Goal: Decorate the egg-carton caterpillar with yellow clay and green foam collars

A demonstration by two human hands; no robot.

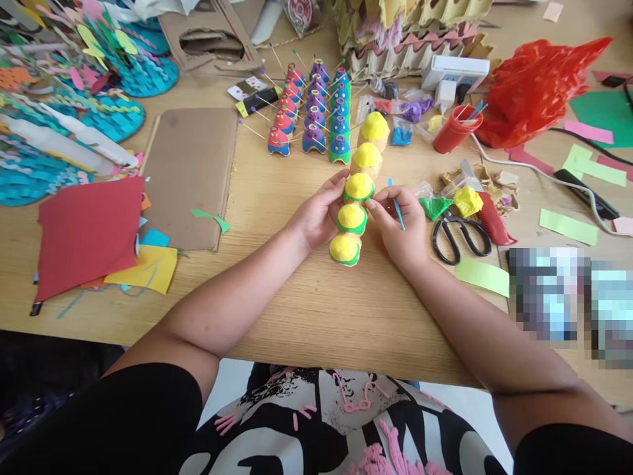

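Note:
A strip of egg-carton cups [351, 216] runs away from me over the middle of the table, its domes covered in yellow clay. Green clay rims the three nearest domes; the far two show bare carton below the yellow. My left hand [320, 212] grips the strip's left side near the middle cup, fingers partly hidden behind it. On the other side, my right hand [404, 229] holds a thin blue clay tool [398, 212] between its fingers. Its thumb and fingertips touch the green rim of the middle cup.
Behind stand decorated egg-carton caterpillars: red [283, 123], purple [314, 117] and green-blue [339, 125], with pins sticking out. To the right lie black-handled scissors [461, 236], clay packets, a red cup [455, 130] and a red plastic bag [537, 92]. Cardboard [190, 175] and red paper [91, 234] lie left.

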